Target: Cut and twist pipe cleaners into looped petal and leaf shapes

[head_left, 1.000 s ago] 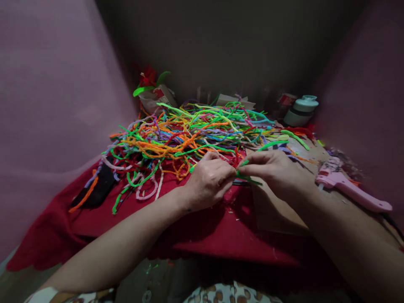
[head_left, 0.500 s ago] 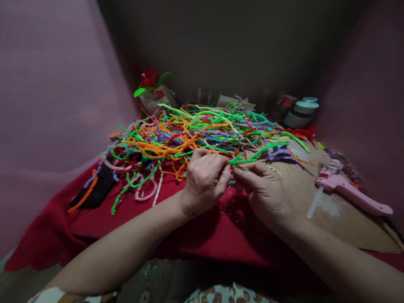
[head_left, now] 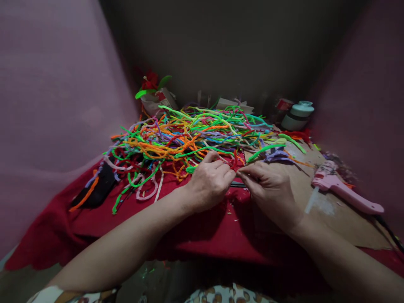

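My left hand (head_left: 210, 181) is closed at the middle of the red cloth (head_left: 205, 235), its fingertips meeting those of my right hand. Green fuzzy stem (head_left: 191, 169) sticks out on the left side of my left hand. My right hand (head_left: 271, 189) pinches at the same spot; whatever its fingertips hold is too small to make out. Just behind the hands lies a large tangle of coloured fuzzy stems (head_left: 189, 130). A thin dark metal tool (head_left: 237, 184) lies under the fingers, partly hidden.
A pink glue gun (head_left: 344, 189) lies on a cardboard sheet (head_left: 315, 227) at the right. A jar with a pale blue lid (head_left: 298, 115) stands at the back right. A red flower (head_left: 150, 81) is at the back left, and a black object (head_left: 97, 187) lies at the left.
The green stem piece that stuck up between my fingertips no longer shows there; green now shows left of my left hand. My fingertips have come together, and more of the metal tool is visible.
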Demonstrator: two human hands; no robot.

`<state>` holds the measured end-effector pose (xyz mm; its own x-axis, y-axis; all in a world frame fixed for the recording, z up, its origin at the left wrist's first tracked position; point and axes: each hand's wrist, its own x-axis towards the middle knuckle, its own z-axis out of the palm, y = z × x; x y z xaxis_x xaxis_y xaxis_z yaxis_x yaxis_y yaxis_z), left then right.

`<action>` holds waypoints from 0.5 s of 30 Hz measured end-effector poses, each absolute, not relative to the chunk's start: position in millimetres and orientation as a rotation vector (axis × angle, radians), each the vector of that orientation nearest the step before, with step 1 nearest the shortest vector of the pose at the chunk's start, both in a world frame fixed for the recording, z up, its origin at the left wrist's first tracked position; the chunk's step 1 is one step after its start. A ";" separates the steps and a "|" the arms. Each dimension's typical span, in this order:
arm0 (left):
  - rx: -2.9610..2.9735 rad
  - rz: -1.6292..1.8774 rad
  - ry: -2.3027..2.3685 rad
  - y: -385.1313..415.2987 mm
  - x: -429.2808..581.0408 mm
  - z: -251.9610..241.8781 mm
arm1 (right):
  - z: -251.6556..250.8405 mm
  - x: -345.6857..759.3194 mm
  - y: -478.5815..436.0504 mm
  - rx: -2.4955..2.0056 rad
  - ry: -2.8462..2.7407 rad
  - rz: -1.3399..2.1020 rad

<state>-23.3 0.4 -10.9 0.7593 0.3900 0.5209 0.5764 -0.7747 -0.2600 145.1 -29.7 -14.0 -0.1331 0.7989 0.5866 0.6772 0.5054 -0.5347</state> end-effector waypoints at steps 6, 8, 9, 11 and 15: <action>-2.621 -0.605 -0.647 5.6 -31.4 -10.5 | 6.4 153.6 -13.6 -1.196 -2.191 0.250; -2.647 -0.593 -0.613 4.4 -31.5 -8.9 | 13.2 154.3 -8.7 -1.206 -2.295 0.520; -2.665 -0.588 -0.600 3.7 -31.3 -8.4 | 15.9 154.7 -6.2 -1.212 -2.336 0.643; -2.701 -0.582 -0.585 2.7 -30.8 -7.8 | 18.7 156.2 -1.5 -1.196 -2.374 0.863; -2.777 -0.579 -0.560 4.5 -32.3 -6.8 | 10.9 160.6 3.7 -1.115 -2.116 1.461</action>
